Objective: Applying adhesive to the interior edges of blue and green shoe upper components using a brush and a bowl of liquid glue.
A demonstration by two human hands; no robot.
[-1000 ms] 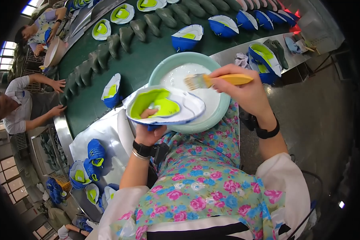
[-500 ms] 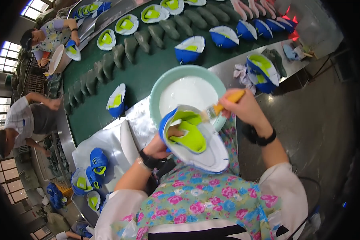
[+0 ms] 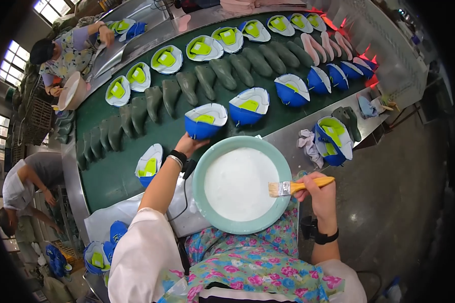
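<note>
My right hand [image 3: 318, 196] holds a flat paintbrush [image 3: 299, 187] by its wooden handle, with the bristles over the right side of a green basin [image 3: 199, 194]. White liquid [image 3: 240, 184] fills much of the basin. Reaching forward past the basin's left edge, my left hand [image 3: 188, 144] grips a blue shoe upper [image 3: 201, 132] by its near end, at the green belt; part of its fingers is hidden by the upper. Another blue upper [image 3: 246, 117] with a lime lining sits just to the right of it.
Dark green shoe lasts [image 3: 187, 86] line the green belt [image 3: 119, 174], with more uppers [image 3: 167, 59] behind. Pink insoles [image 3: 313, 48] lie at the far right. A crumpled cloth [image 3: 309, 145] and stacked uppers [image 3: 333, 139] are beside the basin. Two people [image 3: 68, 55] work at the left.
My left hand has carried the upper from over the basin forward to the belt. The brush has left the upper and is lower, over the basin. Uppers and lasts on the belt have shifted.
</note>
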